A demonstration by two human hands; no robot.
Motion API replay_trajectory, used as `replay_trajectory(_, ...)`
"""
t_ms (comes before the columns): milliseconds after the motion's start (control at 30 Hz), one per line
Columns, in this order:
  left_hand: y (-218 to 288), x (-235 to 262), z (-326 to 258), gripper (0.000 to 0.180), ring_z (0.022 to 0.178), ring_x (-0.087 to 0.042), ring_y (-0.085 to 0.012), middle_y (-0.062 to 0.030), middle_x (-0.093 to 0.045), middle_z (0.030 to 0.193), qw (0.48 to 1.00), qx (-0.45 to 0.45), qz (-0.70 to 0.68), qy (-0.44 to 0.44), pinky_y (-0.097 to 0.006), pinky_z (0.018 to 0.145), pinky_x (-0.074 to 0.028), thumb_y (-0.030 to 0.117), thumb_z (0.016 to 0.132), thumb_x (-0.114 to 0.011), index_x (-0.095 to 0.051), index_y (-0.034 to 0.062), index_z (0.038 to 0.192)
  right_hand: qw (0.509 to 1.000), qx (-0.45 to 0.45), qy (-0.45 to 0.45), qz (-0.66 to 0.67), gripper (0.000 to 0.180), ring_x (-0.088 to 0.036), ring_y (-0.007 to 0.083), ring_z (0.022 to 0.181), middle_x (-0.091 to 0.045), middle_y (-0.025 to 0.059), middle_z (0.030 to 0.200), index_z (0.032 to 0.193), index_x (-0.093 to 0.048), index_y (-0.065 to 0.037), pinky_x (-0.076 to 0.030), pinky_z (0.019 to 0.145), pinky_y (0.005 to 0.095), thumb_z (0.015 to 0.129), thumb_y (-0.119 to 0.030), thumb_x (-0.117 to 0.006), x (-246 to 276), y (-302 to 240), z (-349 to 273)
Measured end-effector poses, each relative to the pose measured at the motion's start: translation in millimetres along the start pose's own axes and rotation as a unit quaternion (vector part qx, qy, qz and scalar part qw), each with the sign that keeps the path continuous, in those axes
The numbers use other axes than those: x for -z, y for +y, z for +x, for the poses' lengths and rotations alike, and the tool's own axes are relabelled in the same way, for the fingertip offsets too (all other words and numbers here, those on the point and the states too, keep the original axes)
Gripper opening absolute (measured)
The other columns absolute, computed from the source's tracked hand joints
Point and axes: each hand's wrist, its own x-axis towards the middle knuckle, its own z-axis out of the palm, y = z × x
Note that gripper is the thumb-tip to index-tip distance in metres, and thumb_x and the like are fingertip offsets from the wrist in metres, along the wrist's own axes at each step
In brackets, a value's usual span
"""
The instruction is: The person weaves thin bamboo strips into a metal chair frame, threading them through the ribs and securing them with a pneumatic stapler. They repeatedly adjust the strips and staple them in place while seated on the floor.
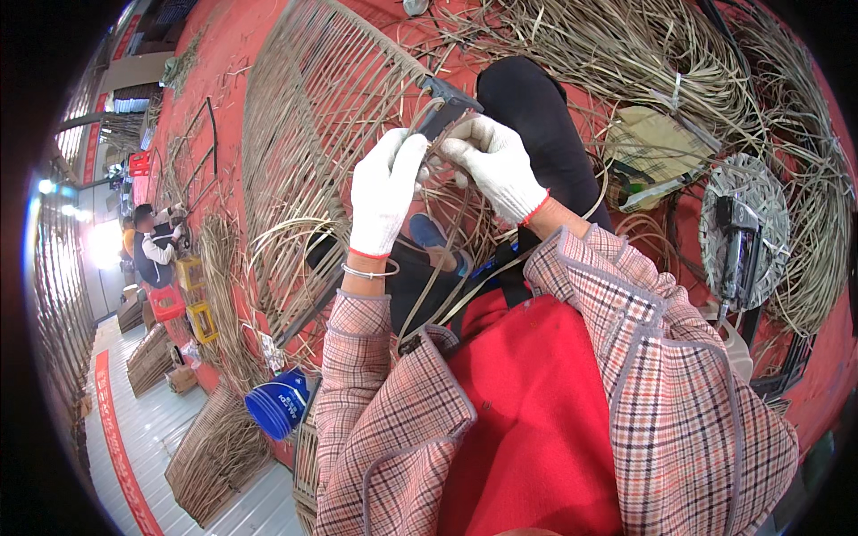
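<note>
A partly woven panel (308,107) of tan rattan-like strips on a frame stands in front of me, leaning up from my lap. At its near corner is a dark grey frame bar (450,109). My left hand (384,189), in a white knitted glove, is closed at this bar's lower end, thumb along it. Just to the right, my right hand (493,165), also gloved, pinches a thin tan strip (444,138) against the bar. Both hands nearly touch, and some fingertips are hidden behind the work. Loose strip ends hang below them.
Large bundles of strips (617,45) lie on the red floor at the far right. A stapler-like tool (737,246) rests on a round silvery stool top (715,201). A blue bucket (275,404) stands at the lower left. Another person (156,246) sits far left near yellow crates (202,322).
</note>
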Motion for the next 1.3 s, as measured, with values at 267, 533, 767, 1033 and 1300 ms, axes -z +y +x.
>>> replay_trajectory(267, 2.8, -1.1, 0.8, 0.023, 0.066, -0.057, -0.0044, -0.0003, -0.064, 0.08, 1.0, -0.005, -0.01, -0.013, -0.021, 0.057, -0.045, 0.023, 0.1, -0.062, -0.068, 0.0012, 0.108, 0.998, -0.01, -0.036, 0.044, 0.014, -0.059, 0.0074, 0.062, -0.07, 0.004, 0.087, 0.104, -0.066, -0.002, -0.046, 0.054, 0.0214, 0.099, -0.014, -0.067, 8.5, 2.9, 3.1)
replay_trajectory(533, 2.6, -3.1, -0.4, 0.023, 0.066, -0.054, -0.0032, 0.0029, -0.061, 0.081, 1.0, 0.005, 0.001, -0.003, -0.019, 0.058, -0.044, 0.023, 0.104, -0.057, -0.065, 0.0023, 0.106, 0.978, -0.047, 0.044, 0.201, 0.01, -0.061, 0.0069, 0.07, -0.068, 0.001, 0.085, 0.106, -0.069, -0.002, -0.052, 0.065, 0.0227, 0.098, -0.008, -0.067, -3.7, 21.2, -2.7)
replay_trajectory(767, -4.9, -1.3, 2.8, 0.024, 0.064, -0.057, -0.0066, -0.0027, -0.064, 0.075, 0.999, -0.024, 0.034, 0.009, -0.025, 0.058, -0.045, 0.025, 0.1, -0.063, -0.069, 0.0017, 0.105, 0.991, -0.075, 0.067, 0.093, 0.012, -0.062, 0.0072, 0.069, -0.068, 0.0018, 0.082, 0.103, -0.069, -0.001, -0.05, 0.063, 0.0226, 0.096, -0.011, -0.069, -7.0, 2.7, -6.9)
replay_trajectory(1033, -21.4, -7.4, 1.6, 0.029, 0.064, -0.065, -0.017, -0.0079, -0.069, 0.073, 0.992, -0.059, 0.113, -0.001, -0.031, 0.061, -0.049, 0.032, 0.096, -0.068, -0.07, 0.0056, 0.107, 0.991, -0.031, 0.09, 0.097, 0.008, -0.06, 0.0072, 0.071, -0.067, 0.0002, 0.082, 0.1, -0.068, -0.004, -0.049, 0.063, 0.023, 0.097, -0.011, -0.068, 4.7, 29.8, -11.1)
replay_trajectory(1300, -20.3, -10.9, -2.8, 0.032, 0.067, -0.069, -0.026, -0.012, -0.07, 0.075, 0.966, -0.129, 0.219, 0.054, -0.036, 0.063, -0.052, 0.038, 0.092, -0.07, -0.07, 0.0083, 0.104, 0.992, -0.033, 0.092, 0.084, 0.009, -0.058, 0.0069, 0.065, -0.065, 0.0005, 0.078, 0.093, -0.066, -0.003, -0.048, 0.061, 0.0227, 0.095, -0.011, -0.07, -2.9, 26.9, -10.7)
